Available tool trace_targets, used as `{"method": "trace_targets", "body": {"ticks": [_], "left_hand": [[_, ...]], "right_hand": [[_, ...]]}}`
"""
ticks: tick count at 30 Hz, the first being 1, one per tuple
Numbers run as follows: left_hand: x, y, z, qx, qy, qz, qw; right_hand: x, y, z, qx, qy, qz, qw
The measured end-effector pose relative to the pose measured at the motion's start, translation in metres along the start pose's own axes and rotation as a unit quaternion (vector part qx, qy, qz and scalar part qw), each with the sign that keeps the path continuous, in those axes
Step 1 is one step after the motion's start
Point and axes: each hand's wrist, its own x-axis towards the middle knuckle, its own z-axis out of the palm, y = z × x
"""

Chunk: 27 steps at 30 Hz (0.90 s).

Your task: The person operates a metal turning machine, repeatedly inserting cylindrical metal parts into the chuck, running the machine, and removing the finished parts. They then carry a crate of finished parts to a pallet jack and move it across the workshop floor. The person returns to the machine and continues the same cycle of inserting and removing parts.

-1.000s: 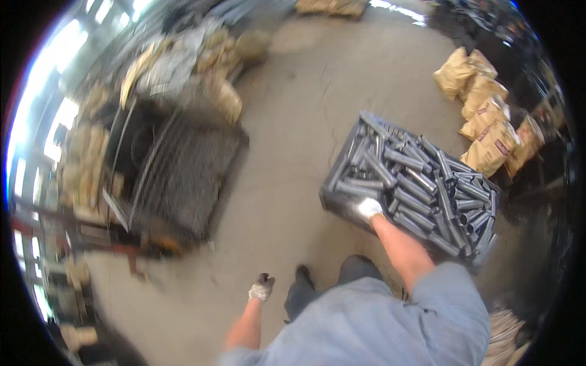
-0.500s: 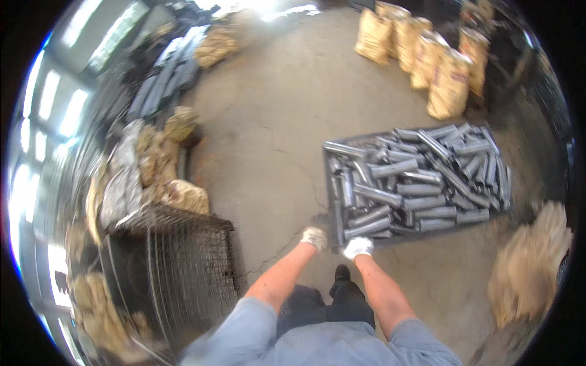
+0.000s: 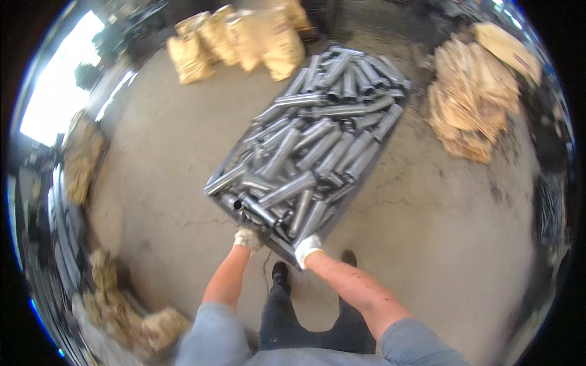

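- The bare grey floor [image 3: 452, 226] is spreading across the middle and right of the frame, with thin cracks running through it.
- A dark open crate [image 3: 279, 246] is lying at a slant on it, its far end reaching the upper middle and its near end pointing down at the person's feet.
- A row of full tan sacks [image 3: 244, 46] is standing at the upper left of the frame, just beside the crate's far end.
- A pile of crumpled, flattened sacks [image 3: 473, 97] is resting at the upper right, apart from the crate.
- Dark trousers [image 3: 284, 317] are showing at the bottom middle, the legs standing apart.
- Grey metal tubes [image 3: 289, 189] are filling the crate in a loose jumble, many of them bending slightly.
- The gloved left hand [image 3: 247, 239] is holding the crate's near rim at its left part, its dark-tipped fingers blurring against it.
- The white-gloved right hand [image 3: 308, 249] is holding the near right corner, its fingers closing narrowly over the rim.
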Motion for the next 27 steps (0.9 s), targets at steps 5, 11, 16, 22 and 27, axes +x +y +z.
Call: {"method": "trace_targets", "body": {"ticks": [5, 11, 16, 22, 27], "left_hand": [[0.000, 0.008, 0.004, -0.108, -0.032, -0.010, 0.994], [0.008, 0.037, 0.024, -0.153, -0.054, -0.228, 0.960], [-0.004, 0.045, 0.037, -0.082, 0.089, -0.182, 0.976], [-0.014, 0.054, 0.030, -0.096, 0.082, -0.199, 0.972], [-0.038, 0.079, -0.003, -0.106, 0.071, -0.198, 0.972]], "right_hand": [[-0.002, -0.004, 0.043, 0.044, 0.142, 0.038, 0.988], [-0.010, 0.015, 0.061, 0.113, 0.269, 0.011, 0.957], [-0.014, 0.020, 0.064, 0.085, 0.291, 0.015, 0.953], [-0.045, 0.025, 0.059, 0.063, 0.294, 0.003, 0.954], [-0.081, 0.032, 0.048, 0.047, 0.246, -0.025, 0.968]]}}
